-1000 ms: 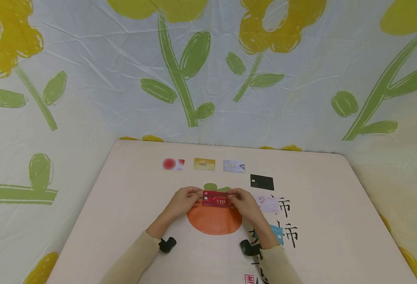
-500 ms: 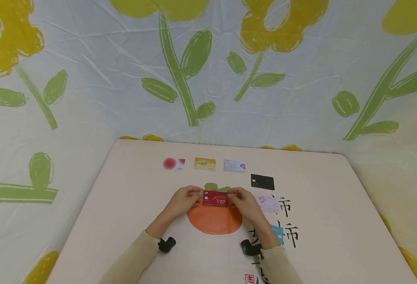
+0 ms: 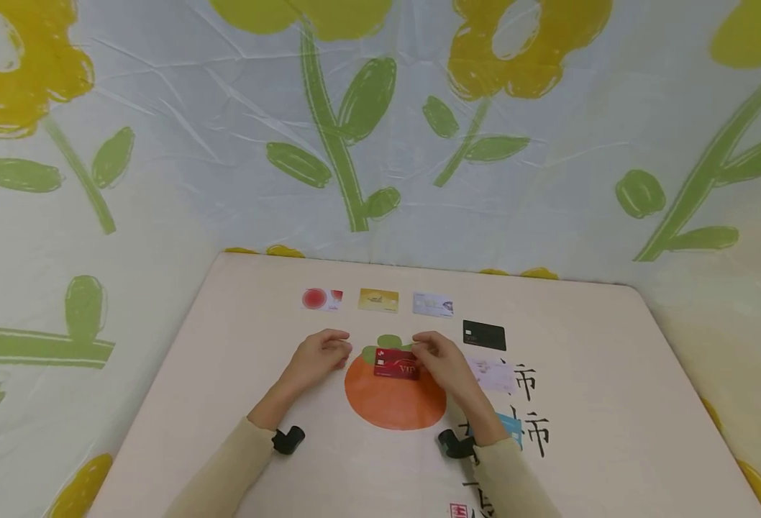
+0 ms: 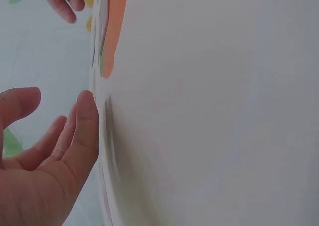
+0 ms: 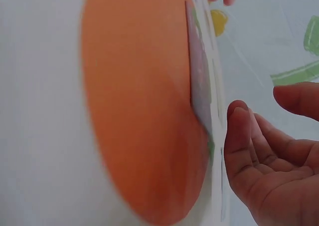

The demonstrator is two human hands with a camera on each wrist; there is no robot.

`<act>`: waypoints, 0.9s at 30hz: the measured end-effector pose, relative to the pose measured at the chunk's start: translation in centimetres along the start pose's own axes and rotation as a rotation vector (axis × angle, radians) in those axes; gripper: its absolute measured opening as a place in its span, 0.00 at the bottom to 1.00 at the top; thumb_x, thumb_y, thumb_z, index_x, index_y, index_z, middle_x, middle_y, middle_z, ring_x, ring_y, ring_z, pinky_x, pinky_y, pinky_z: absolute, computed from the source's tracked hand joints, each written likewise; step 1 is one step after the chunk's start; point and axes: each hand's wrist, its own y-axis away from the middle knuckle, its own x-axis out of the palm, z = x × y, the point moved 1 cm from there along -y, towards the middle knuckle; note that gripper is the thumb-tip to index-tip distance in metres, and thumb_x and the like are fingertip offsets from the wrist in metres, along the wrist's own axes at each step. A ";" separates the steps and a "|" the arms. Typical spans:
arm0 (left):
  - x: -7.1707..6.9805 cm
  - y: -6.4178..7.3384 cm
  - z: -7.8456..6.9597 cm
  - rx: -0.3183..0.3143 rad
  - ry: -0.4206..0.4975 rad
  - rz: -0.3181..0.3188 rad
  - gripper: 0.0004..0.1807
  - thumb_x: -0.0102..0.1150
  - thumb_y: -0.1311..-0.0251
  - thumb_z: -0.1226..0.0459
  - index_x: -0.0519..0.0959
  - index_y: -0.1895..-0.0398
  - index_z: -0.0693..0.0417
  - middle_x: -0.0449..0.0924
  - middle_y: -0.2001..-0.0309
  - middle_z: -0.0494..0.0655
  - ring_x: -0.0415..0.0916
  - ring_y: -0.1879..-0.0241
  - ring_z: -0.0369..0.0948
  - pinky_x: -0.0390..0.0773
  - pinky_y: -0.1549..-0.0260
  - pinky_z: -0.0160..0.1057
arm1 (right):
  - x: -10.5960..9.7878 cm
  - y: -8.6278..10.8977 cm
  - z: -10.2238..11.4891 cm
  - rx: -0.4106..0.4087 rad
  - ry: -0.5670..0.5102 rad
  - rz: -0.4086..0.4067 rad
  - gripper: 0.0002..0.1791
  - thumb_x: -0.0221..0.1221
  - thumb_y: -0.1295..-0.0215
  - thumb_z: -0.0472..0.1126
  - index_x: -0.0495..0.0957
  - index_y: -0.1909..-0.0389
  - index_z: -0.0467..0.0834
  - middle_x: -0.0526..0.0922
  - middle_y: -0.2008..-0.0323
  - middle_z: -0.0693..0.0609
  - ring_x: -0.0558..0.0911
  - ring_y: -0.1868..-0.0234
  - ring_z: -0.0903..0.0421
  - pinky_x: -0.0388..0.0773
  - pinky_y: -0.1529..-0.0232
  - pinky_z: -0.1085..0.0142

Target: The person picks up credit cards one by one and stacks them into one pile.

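A red card marked VIP (image 3: 396, 364) lies flat on the orange fruit print near the middle of the table. To its left, my left hand (image 3: 314, 360) holds nothing; in the left wrist view its fingers are loosely bent, with the thumb apart. My right hand (image 3: 445, 365) hovers at the card's right edge and covers that corner in the head view. Seen from the right wrist, the right thumb and fingers (image 5: 239, 131) are apart, with nothing between them, and the card (image 5: 199, 71) lies clear of them.
Along the back lie a white card with a red circle (image 3: 321, 299), a gold card (image 3: 378, 300) and a silver card (image 3: 433, 304). Down the right side run a black card (image 3: 484, 335), a pale pink card (image 3: 492, 374) and a blue card (image 3: 511, 427), partly behind my right wrist.
Both hands have let go of the red card, which stays on the print. My left hand has moved away to the left; the right has lifted slightly. The head view has shifted a little.
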 end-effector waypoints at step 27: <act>-10.2 -6.2 1.0 -0.067 -0.144 -0.163 0.26 0.64 0.37 0.62 0.75 0.37 0.59 0.80 0.50 0.55 0.80 0.58 0.46 0.79 0.57 0.40 | 7.8 -9.5 5.2 -0.069 -0.071 0.023 0.26 0.64 0.33 0.38 0.71 0.36 0.37 0.81 0.58 0.45 0.82 0.62 0.46 0.79 0.66 0.65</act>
